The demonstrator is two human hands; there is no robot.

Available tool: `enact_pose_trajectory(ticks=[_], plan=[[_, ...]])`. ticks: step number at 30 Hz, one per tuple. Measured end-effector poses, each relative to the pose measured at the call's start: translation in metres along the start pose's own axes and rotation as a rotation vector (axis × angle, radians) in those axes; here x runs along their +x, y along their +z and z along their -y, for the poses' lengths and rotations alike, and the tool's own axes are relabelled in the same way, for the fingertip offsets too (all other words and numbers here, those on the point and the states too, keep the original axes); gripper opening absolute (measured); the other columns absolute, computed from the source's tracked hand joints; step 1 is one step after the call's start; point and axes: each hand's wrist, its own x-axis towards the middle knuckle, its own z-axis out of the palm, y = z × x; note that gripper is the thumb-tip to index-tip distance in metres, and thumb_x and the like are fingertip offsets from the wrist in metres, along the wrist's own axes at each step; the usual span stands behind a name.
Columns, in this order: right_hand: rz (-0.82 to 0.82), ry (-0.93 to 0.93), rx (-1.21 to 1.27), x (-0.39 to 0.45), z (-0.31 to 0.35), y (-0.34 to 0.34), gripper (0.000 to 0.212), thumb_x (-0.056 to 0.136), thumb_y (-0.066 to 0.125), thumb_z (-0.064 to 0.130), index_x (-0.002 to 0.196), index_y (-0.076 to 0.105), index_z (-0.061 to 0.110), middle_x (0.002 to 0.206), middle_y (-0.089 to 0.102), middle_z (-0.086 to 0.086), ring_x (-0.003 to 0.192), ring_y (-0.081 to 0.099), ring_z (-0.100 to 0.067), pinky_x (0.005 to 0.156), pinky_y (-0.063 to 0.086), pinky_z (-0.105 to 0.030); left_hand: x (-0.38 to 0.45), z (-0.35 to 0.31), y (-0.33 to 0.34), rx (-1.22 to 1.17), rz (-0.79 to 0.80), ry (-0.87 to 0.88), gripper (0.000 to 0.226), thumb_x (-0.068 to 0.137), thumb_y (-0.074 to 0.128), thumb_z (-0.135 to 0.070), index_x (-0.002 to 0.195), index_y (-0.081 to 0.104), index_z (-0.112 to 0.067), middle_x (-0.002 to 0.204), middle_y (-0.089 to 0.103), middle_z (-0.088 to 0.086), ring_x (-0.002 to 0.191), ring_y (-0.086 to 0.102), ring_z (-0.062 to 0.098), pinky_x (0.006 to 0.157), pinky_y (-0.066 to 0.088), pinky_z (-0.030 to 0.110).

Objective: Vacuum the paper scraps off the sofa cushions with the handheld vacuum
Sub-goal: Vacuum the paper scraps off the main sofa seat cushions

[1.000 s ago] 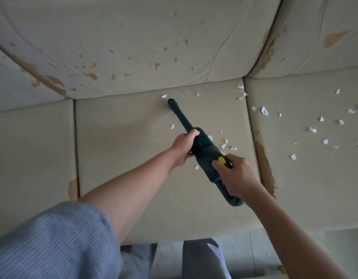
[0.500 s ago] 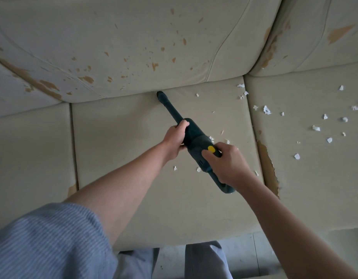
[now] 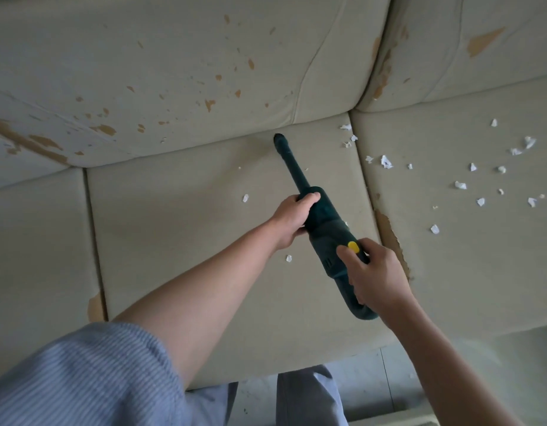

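A dark green handheld vacuum (image 3: 326, 233) with a yellow button lies angled over the middle seat cushion (image 3: 180, 229) of a beige sofa. Its narrow nozzle (image 3: 279, 139) touches the crease where seat meets backrest. My left hand (image 3: 292, 219) grips the body just behind the nozzle tube. My right hand (image 3: 375, 275) holds the rear handle, thumb beside the yellow button. A few white paper scraps (image 3: 245, 198) lie on the middle cushion. Several more paper scraps (image 3: 386, 162) are scattered over the right seat cushion (image 3: 468, 272).
The backrest cushions (image 3: 173, 72) show worn, peeling brown patches. A torn brown strip (image 3: 392, 241) runs along the gap between the middle and right cushions. The left seat cushion (image 3: 38, 256) carries no scraps. Pale floor (image 3: 367, 385) and my trouser legs show below the sofa's front edge.
The nozzle swept right along the back crease of the middle cushion. The scraps near the vacuum's body and the one by the crease are gone from view.
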Motion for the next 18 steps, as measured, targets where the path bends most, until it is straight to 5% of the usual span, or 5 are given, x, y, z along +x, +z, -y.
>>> enact_pose_trajectory(ticks=[8,18], plan=[[0.099,-0.007,-0.041,0.013,-0.004,-0.008,0.028,0.09,0.058,0.033,0.078,0.06,0.008,0.059,0.059,-0.008,0.046,0.049,-0.021,0.053,0.045,-0.033,0.002,0.006,0.001,0.023,-0.078,-0.012,0.037,0.097,0.057,-0.04,0.119,0.063,-0.011,0.116,0.073,0.01,0.1,0.072,0.023,0.078,0.061,0.034],[0.244,-0.074,-0.133,0.002,0.019,0.03,0.03,0.09,0.06,0.031,0.082,0.059,0.003,0.061,0.052,-0.004,0.05,0.046,-0.02,0.049,0.036,-0.027,-0.027,0.035,-0.062,-0.112,-0.161,-0.038,0.033,0.103,0.053,-0.037,0.121,0.061,-0.011,0.115,0.072,0.007,0.107,0.07,0.022,0.079,0.058,0.031]])
